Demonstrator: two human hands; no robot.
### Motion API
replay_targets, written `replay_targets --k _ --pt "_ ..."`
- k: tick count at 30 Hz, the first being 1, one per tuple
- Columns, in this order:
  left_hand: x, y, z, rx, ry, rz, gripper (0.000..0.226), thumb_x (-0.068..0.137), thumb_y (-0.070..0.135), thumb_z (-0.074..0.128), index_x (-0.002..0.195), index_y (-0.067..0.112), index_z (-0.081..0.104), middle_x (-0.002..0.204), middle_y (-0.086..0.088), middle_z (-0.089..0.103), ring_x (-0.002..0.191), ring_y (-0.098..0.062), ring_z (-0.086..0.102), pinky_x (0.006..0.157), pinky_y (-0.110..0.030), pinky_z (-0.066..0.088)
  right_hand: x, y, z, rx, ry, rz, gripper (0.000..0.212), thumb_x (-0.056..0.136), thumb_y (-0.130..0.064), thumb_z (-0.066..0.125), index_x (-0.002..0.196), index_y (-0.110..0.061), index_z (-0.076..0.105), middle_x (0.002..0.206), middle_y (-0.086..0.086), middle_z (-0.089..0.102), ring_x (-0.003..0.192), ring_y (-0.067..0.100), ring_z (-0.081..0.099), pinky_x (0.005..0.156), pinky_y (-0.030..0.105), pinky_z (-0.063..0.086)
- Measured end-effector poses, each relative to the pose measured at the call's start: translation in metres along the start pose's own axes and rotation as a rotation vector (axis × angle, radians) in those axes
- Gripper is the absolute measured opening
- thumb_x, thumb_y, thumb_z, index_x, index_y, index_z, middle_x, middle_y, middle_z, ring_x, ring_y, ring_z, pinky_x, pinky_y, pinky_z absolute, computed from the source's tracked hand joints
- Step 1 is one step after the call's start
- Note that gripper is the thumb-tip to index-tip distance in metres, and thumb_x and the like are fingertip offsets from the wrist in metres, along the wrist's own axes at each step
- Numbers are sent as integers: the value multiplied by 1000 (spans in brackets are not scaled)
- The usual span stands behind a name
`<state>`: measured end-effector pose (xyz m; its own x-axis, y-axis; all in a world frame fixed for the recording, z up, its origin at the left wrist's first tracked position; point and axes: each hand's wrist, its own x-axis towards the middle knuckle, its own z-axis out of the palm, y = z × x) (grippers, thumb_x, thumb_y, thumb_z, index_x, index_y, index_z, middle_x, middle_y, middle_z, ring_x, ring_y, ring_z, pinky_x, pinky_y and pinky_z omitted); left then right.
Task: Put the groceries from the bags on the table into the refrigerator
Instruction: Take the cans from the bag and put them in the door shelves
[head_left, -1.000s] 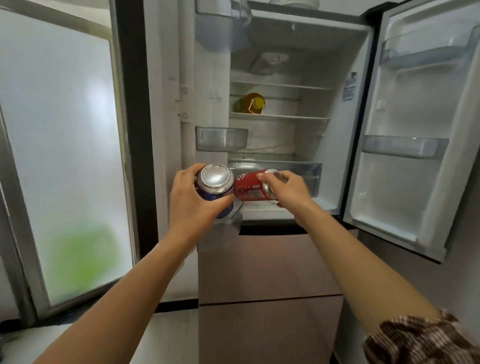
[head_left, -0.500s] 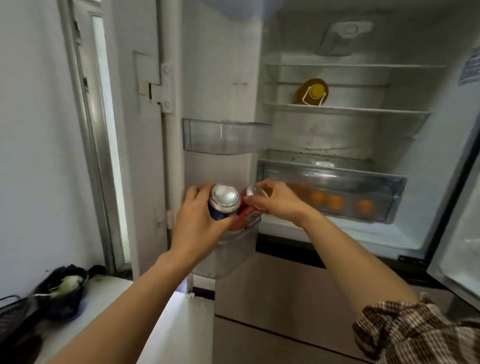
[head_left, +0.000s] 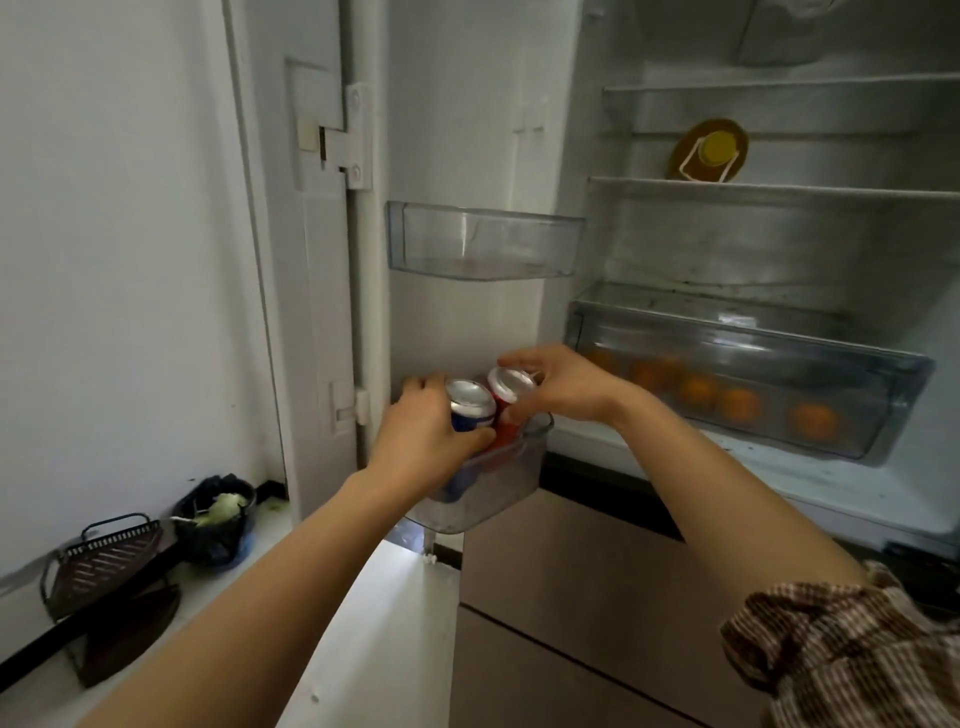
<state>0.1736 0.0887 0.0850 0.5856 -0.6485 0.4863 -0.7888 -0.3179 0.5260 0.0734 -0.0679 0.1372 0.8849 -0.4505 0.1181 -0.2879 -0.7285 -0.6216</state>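
1. Gripped a blue-and-silver aluminium drink can in the left hand, fingers curled round its side
2. Grasped a red aluminium drink can near its silver top with the right hand, fingers and thumb curled round it
3. Held both cans tilted and touching, lower ends inside the clear plastic bottom bin of the open refrigerator door; could not tell whether resting on its floor
4. Saw round orange fruits behind the transparent crisper drawer front, well to the right
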Motion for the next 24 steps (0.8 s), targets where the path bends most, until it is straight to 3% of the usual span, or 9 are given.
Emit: replay_targets --k 3,6,11,16,24 --pt "-4 2 2 -13 -4 14 54 76 40 72 120 15 52 116 -8 57 101 -26 57 82 -34 46 -5 1 4 -71 42 -15 81 68 -9 80 141 -17 46 135 2 55 121 18 53 103 35 44" --pt "-8 4 1 -41 18 37 50 79 37 70 121 16 53 117 -7 58 102 -23 56 81 -29 43 -11 3 9 -53 87 -37 76 73 -5 75 142 -17 45 133 -1 54 120 14 51 99 29 43" --pt "-12 5 -9 64 57 87 39 86 40 63 112 13 54 121 -8 55 100 -25 55 79 -29 43 -18 0 16 31 141 -69 59 73 -4 70 129 -19 59 123 0 64 111 11 57 92 30 49" --pt "-20 2 -17 54 66 158 37 89 35 61 119 13 55 126 -6 53 105 -23 54 86 -33 46 -24 -8 25 17 227 -48 60 83 -6 66 139 -14 48 139 5 53 126 18 48 91 23 39" --pt "-42 -20 -50 -43 206 203 30 90 26 60 118 15 65 113 -3 61 95 -16 58 80 -23 43 -38 -58 42 35 468 -196 32 85 -13 67 117 -13 65 111 1 65 101 13 59 84 27 49"
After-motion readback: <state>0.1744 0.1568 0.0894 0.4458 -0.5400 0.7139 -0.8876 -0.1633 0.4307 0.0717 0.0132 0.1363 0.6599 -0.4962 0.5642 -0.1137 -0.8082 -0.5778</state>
